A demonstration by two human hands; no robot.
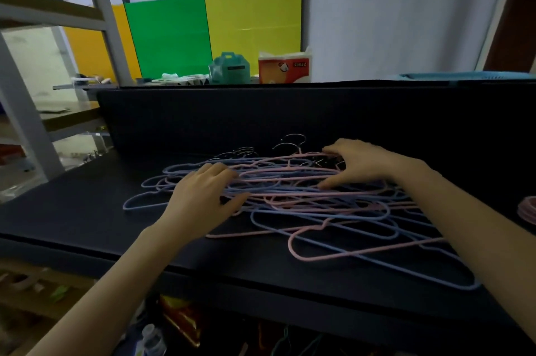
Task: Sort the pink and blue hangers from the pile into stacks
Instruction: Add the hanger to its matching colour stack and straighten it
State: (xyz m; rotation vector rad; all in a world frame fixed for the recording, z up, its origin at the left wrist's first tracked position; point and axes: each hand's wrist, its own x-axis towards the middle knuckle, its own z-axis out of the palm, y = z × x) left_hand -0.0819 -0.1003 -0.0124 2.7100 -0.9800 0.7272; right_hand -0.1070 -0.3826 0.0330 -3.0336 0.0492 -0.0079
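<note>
Item: hanger pile (304, 202), pink & blue mixed, tangled, centre of black table (87, 210). Left hand (203, 196) flat, fingers spread on pile's left edge, prob. steadying it. Right hand (359, 163) arched, fingers wide over far hooks, nothing gripped, likely picking one. Pink coil (528, 209) at right edge, maybe stack

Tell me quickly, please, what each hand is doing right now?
Left hand: open, fingers spread on the pile of hangers, gripping nothing.
Right hand: open, fingers curled down into the pile; a grip cannot be told.
</note>
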